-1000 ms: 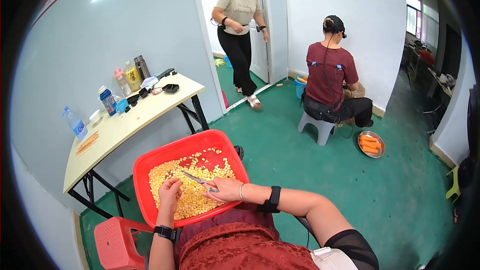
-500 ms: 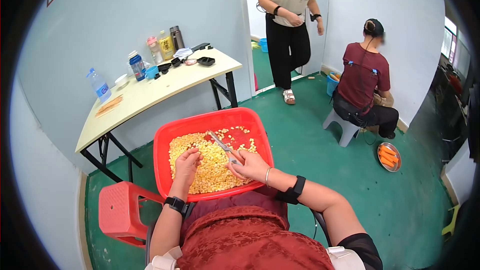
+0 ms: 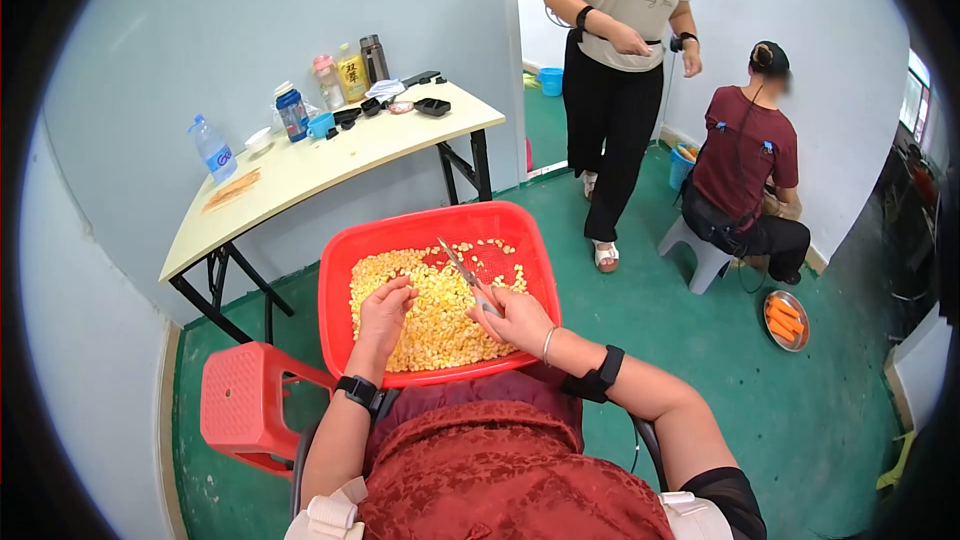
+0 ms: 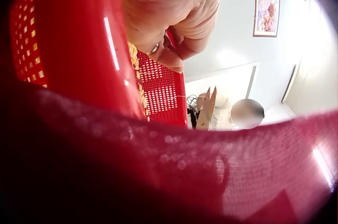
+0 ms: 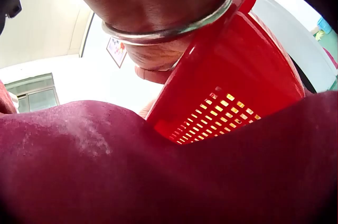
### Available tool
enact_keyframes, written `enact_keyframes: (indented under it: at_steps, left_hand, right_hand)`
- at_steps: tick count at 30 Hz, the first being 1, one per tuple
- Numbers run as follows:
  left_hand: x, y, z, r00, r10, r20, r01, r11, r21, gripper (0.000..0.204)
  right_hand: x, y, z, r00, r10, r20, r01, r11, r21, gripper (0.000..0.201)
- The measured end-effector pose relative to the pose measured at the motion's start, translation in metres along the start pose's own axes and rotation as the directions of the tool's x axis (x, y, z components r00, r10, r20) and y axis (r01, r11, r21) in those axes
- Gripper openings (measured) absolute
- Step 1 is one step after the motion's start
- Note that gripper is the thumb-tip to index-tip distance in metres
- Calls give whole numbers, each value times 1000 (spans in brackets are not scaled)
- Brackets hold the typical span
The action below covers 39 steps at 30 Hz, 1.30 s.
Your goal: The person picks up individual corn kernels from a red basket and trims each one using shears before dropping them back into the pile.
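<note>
A red plastic basket point(image 3: 336, 335) with perforated walls rests on the person's lap, holding a thick layer of yellow corn kernels point(image 3: 430, 325). Over its right part, the right hand point(image 3: 520, 320) grips a pair of scissors point(image 3: 462, 265) by the handles, blades pointing up and left. Those blades stand slightly apart in the left wrist view. The left hand point(image 3: 384, 318) hovers over the kernels at the left, thumb and fingertips point(image 4: 177, 65) brought together; I cannot tell whether a kernel is between them. In the right wrist view, the basket wall hides most of the right hand.
A red stool point(image 3: 240, 395) stands left of the lap. Against the wall, a table point(image 3: 330, 175) bears bottles, a cup and small black items. One person point(image 3: 620, 60) walks near the doorway; another sits on a grey stool point(image 3: 700, 250), near a metal bowl of carrots point(image 3: 785, 320).
The view has swung left, shifting the scene rightward. The standing person has come closer from the doorway. Both hands stay over the corn, the right still holding the scissors, now pointing more steeply away.
</note>
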<state>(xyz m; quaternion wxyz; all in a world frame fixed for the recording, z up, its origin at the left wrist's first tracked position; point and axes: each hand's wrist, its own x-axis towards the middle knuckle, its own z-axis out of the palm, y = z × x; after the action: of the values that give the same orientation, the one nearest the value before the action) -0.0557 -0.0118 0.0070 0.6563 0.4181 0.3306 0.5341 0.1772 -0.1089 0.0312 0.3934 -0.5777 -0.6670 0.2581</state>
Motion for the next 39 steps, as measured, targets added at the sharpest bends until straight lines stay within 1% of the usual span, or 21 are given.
enact_keyframes:
  at_steps: [1, 4, 7, 8, 11, 12, 15, 16, 19, 22, 27, 31, 34, 37, 39]
  left_hand:
    - [-1, 0, 0, 1000, 4, 3, -4, 1000, 7, 21]
    - [-1, 0, 3, 1000, 9, -5, -9, 1000, 28, 23]
    - [3, -2, -2, 1000, 10, 16, -10, 1000, 6, 25]
    - [2, -1, -1, 1000, 8, 13, -8, 1000, 2, 25]
    - [0, 2, 2, 1000, 10, 4, -10, 1000, 12, 22]
    - [0, 2, 2, 1000, 10, -6, -10, 1000, -4, 22]
    - [-3, 4, 7, 1000, 26, 0, -26, 1000, -12, 21]
    - [-3, 4, 6, 1000, 21, 1, -21, 1000, -16, 21]
    - [-2, 3, 6, 1000, 10, 9, -10, 1000, -17, 21]
    - [-2, 2, 6, 1000, 9, 13, -9, 1000, -6, 20]
    - [-4, 4, 7, 1000, -5, 31, 6, 999, -46, 23]
    - [-5, 4, 7, 998, 21, 65, -18, 999, -38, 29]
    - [-3, 2, 3, 994, 33, 101, -29, 999, -38, 32]
    - [-2, 0, 1, 991, 39, 130, -33, 998, -50, 35]
    - [-1, 0, 0, 990, 36, 133, -30, 998, -49, 36]
  right_hand:
    - [-1, -6, -4, 999, 41, 31, -41, 999, -15, 32]
    - [-1, 1, 3, 993, -83, -79, 75, 993, -90, 37]
    - [-3, 0, 0, 1000, 20, 10, -19, 999, -50, 46]
    - [-4, -2, 0, 999, -34, -8, 34, 998, -55, 48]
    - [-2, -1, -2, 997, -42, 63, 40, 998, 44, 44]
    - [0, 4, 1, 993, -116, 9, 115, 990, 79, 39]
    - [4, 10, 3, 993, -112, -25, 115, 979, 167, 36]
    - [3, 11, 4, 995, -94, -22, 96, 977, 192, 39]
    - [3, 7, 5, 974, -217, -56, 222, 971, 85, 41]
    - [0, 0, 1, 985, -172, 8, 170, 981, 97, 44]
    - [-1, 1, 3, 974, -228, 9, 228, 972, 58, 44]
    - [-4, -5, 1, 962, -273, 10, 273, 962, 12, 39]
    - [-4, -4, 3, 973, -230, 26, 230, 973, 24, 41]
    - [-3, -1, 4, 973, -231, 31, 230, 973, 32, 40]
    - [-2, 2, 5, 967, -257, 1, 256, 966, 29, 33]
